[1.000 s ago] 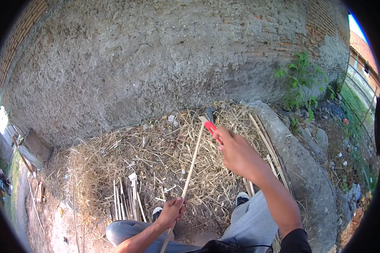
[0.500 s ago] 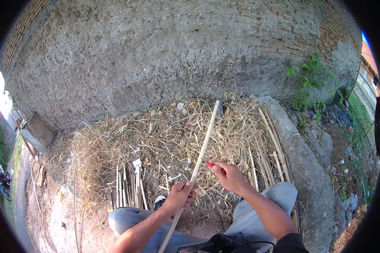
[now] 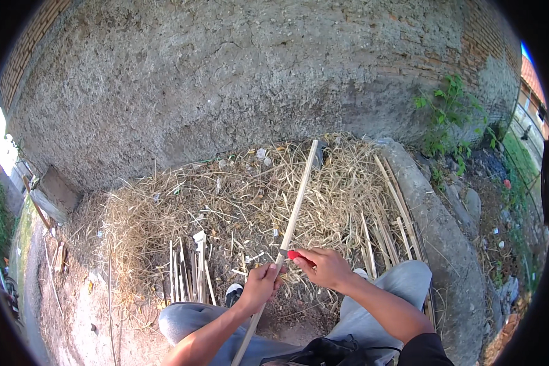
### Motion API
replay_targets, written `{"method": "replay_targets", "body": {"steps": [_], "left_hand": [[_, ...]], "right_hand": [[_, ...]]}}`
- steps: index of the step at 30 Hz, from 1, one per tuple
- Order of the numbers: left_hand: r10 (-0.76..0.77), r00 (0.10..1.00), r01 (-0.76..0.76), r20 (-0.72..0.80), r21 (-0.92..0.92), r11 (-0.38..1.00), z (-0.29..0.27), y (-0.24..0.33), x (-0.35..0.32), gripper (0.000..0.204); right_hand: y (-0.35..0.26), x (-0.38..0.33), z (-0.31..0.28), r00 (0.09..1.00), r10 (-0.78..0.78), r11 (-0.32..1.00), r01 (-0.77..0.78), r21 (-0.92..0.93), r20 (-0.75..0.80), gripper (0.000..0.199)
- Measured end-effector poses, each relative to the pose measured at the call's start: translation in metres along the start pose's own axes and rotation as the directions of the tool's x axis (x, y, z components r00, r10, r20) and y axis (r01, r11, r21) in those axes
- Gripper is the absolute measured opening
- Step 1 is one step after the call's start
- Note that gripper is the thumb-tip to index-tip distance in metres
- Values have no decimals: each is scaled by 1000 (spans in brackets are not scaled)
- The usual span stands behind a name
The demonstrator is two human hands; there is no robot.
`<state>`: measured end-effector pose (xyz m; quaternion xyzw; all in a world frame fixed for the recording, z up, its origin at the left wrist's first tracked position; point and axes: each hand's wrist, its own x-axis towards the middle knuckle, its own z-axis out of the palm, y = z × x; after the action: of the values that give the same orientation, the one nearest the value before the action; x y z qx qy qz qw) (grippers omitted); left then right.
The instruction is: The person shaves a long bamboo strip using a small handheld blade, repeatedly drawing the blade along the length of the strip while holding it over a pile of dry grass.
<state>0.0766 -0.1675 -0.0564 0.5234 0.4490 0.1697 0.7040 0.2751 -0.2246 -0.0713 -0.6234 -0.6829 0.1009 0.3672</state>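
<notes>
A long pale strip, bamboo by its look, slants from my lap up toward the wall. Round its lower part my left hand is closed. My right hand grips a red-handled knife, its short blade against the strip just above my left hand. The far end of the strip leans over the shavings near the wall's foot. Part of the knife handle is hidden by my right fingers.
Curled shavings cover the ground before a rough wall. Upright strips stand by my left knee, more by the right. A concrete ledge runs along the right, below a green plant.
My right hand has moved the knife down along the strip, closer to my left hand. The left hand keeps its hold in nearly the same place.
</notes>
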Motion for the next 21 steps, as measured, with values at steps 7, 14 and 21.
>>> {"method": "replay_targets", "body": {"steps": [7,14,21], "left_hand": [[50,999,-49,-11,91,995,2,-8,-2,33],[26,1000,-26,11,5,1000,7,-4,-7,30],[12,999,-7,48,-102,995,8,1,-12,28]], "right_hand": [[3,-3,3,997,-76,995,73,-74,-27,36],[1,-3,4,987,-128,980,111,-163,-97,34],[1,3,0,976,-153,972,121,-200,-154,31]]}}
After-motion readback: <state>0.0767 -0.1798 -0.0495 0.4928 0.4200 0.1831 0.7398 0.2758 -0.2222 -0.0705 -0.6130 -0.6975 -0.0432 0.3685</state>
